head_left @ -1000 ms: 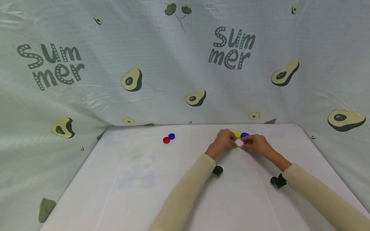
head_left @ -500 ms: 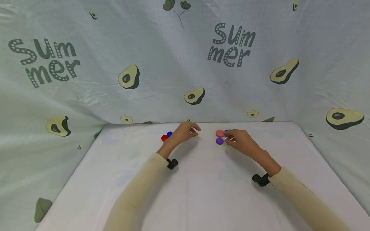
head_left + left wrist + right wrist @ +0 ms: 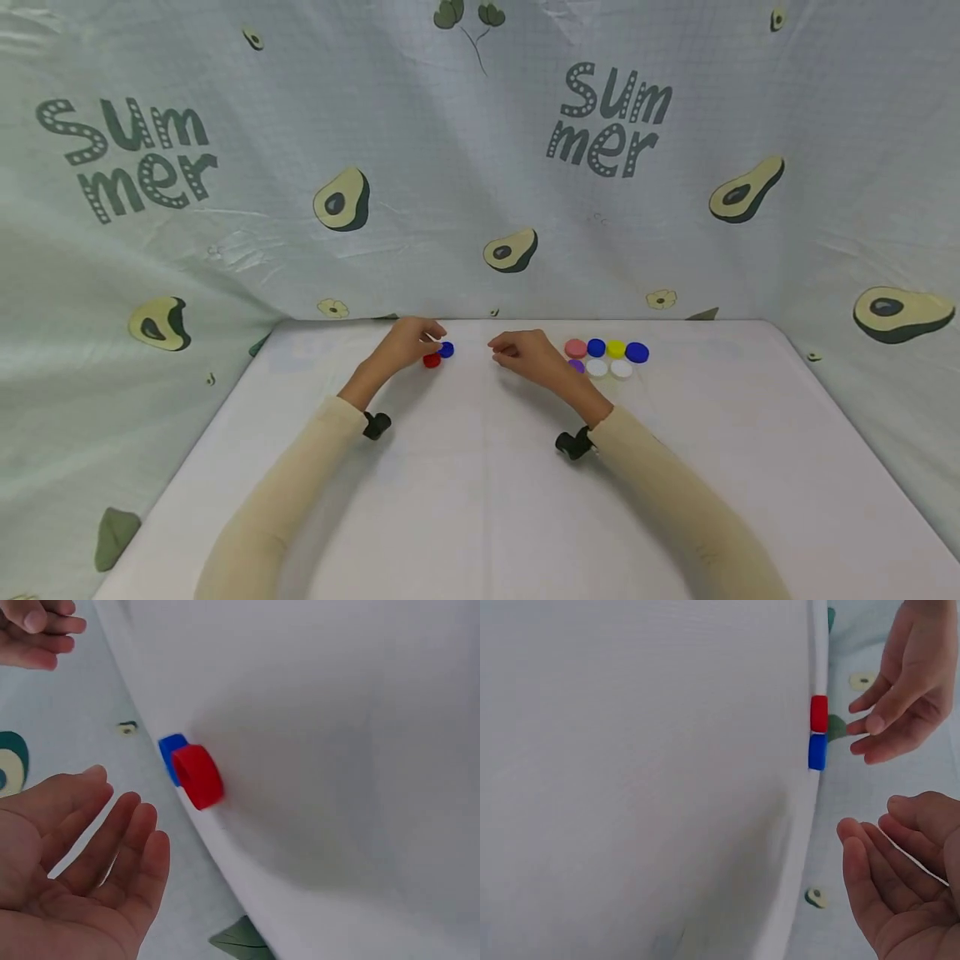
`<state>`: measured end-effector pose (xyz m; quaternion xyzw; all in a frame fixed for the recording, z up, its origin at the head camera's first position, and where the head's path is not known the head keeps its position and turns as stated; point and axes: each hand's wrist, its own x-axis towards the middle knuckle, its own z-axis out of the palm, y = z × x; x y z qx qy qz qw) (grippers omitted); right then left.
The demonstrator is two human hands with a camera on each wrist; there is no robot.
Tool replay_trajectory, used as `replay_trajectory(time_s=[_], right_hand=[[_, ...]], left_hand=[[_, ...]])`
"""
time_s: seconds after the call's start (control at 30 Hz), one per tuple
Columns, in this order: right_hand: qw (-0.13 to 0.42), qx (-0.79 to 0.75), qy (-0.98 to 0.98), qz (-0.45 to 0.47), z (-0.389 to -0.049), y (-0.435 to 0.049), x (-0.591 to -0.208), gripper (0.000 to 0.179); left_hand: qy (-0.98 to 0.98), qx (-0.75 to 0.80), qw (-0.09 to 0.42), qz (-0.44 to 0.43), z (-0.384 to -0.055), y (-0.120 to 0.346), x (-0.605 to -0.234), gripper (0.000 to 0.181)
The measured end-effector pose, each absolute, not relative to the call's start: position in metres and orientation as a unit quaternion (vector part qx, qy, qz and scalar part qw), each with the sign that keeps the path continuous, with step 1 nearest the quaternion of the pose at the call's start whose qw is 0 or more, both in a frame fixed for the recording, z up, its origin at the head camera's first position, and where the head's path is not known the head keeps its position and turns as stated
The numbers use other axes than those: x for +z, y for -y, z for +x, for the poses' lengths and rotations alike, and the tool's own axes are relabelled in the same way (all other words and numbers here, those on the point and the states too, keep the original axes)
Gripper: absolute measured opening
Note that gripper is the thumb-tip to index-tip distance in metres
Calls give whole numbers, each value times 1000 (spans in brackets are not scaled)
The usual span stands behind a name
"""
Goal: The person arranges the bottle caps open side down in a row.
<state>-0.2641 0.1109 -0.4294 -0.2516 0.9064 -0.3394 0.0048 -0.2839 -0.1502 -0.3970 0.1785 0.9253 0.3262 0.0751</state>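
Note:
My left hand (image 3: 407, 343) hovers beside a red bottle cap (image 3: 432, 361) and a blue bottle cap (image 3: 447, 350), which lie side by side toward the table's back left. In the left wrist view its fingers are loosely bent, with a gap between them and the red cap (image 3: 199, 777); nothing is in the palm. To the right of that pair, my right hand (image 3: 534, 357) is over the table with relaxed, slightly curved fingers that hold nothing. The right wrist view shows both hands, and the red cap (image 3: 819, 714) touching or nearly touching the blue one (image 3: 817, 752).
Right of my right hand, caps lie in two rows: pink (image 3: 576, 348), blue (image 3: 596, 347), yellow (image 3: 616, 349) and a larger blue one (image 3: 637, 352) behind; purple (image 3: 577, 366) and two white ones (image 3: 597, 368) in front. A patterned cloth (image 3: 420, 167) hangs behind the white table (image 3: 480, 500).
Both hands have moved left from the right-hand group of caps, where they held a white cap at first. The group, with pink and purple caps added at its left end, is now uncovered.

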Motion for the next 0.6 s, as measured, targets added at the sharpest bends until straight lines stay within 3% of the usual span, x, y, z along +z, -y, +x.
replay_trajectory(time_s=[0.37,0.6], right_hand=[[39,-371,-891,-257,-302,-62,-439,31],[57,-386,-897,-209,-313,-48,-444,34]], left_hand=[[-932,319,120,127,-295,155,-408,48],[-942,293,120,112,-301,152,-414,46]])
